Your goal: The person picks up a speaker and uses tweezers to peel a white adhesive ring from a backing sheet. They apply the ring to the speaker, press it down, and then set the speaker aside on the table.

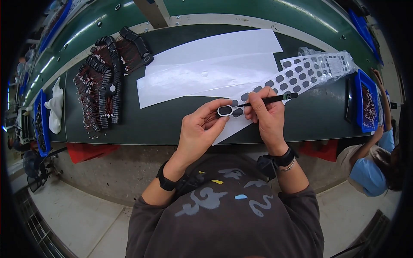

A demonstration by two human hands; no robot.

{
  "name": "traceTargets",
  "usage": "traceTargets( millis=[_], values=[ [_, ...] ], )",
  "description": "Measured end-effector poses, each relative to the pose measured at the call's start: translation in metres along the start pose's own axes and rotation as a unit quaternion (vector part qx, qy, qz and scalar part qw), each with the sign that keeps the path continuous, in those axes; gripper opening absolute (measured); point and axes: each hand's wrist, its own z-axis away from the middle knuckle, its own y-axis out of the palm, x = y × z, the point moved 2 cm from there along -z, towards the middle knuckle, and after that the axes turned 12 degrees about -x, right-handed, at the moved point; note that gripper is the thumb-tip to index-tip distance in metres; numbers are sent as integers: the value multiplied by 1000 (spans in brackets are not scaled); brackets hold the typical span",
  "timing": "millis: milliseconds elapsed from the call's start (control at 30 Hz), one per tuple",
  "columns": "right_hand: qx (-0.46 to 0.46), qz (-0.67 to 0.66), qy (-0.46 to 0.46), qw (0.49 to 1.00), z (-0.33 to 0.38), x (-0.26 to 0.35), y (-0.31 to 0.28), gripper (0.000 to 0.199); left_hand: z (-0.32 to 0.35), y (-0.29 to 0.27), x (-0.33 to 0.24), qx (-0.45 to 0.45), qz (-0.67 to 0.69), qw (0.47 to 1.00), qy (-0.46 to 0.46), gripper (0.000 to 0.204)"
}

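Note:
Between the fingertips of my left hand [200, 129], closed in a pinch, is a small black oval part [224, 111] with a pale rim; thin reddish wires run back under the fingers. My right hand [269, 116] is closed around slim black tweezers [279, 98]. Their tip points left, close to the oval part; whether it touches cannot be made out. Beneath and beyond the hands lies a white sheet of dark oval stickers [297, 73], reaching to the far right. Its near end is partly hidden by my fingers.
Large white sheets [206, 73] lie mid-table. Rows of black parts with reddish wires [107, 86] and white connectors cover the left. A clear plastic bag [342, 64] overlaps the sticker sheet. Blue trays [367, 107] stand at the right; a white cloth [55, 105] lies left. Another person [372, 165] sits at right.

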Motion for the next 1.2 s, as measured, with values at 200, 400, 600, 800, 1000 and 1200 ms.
traceTargets(
  millis=[200, 400, 600, 800, 1000, 1200],
  values=[
    [-10, 8, 8, 1000, 1, 1, 1, 20, 0, -1, 1, 1, -15, 1000, -4, 35],
    [-3, 10, 15, 1000, 1, 2, -1, 22, 0, 2, 2, -4, 13, 1000, -8, 34],
    [0, -24, 33, 999, 0, 2, -5, 23, -2, 4, 4, -20, 14, 999, 21, 36],
    [-19, 1, 23, 1000, -1, 2, -3, 23, -1, 3, -2, -33, 27, 999, 7, 51],
    [-10, 6, 15, 1000, 0, 2, -1, 23, -2, 3, -3, -24, 24, 999, -4, 56],
    [-13, 13, 16, 1000, 0, 2, 0, 23, -2, 2, -3, -21, 27, 999, -6, 56]
  ],
)
